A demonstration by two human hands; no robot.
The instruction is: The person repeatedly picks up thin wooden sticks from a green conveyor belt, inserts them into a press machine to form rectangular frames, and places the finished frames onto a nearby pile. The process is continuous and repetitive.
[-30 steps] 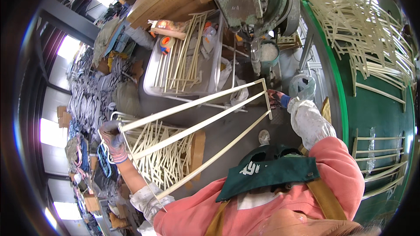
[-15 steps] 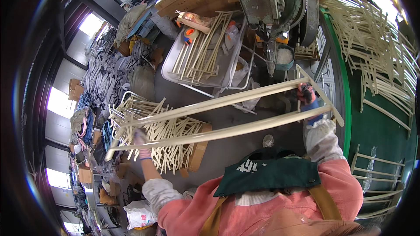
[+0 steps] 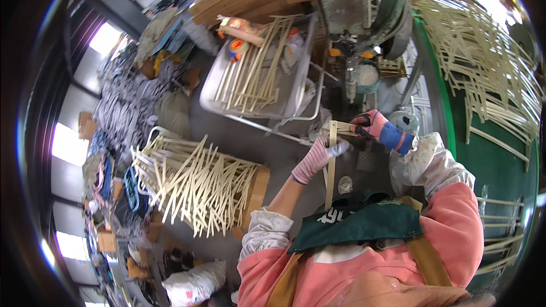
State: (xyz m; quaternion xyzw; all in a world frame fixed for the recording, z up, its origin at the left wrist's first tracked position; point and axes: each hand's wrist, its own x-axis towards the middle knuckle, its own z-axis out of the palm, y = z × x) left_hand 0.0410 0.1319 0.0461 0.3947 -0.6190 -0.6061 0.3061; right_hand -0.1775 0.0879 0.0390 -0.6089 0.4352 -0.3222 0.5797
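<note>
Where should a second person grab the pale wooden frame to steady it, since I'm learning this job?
Probably on the long side rail of the wooden frame, low down, coming in from the person's left. That rail hangs bare below the left hand, while the top end is crowded: the right hand grips it beside the green machine.

Your grey floor (image 3: 273, 148) carries a heap of pale wooden frames (image 3: 196, 185) at left; farther off, a metal cart tray (image 3: 296, 94) holds more pale sticks (image 3: 253, 74).
</note>
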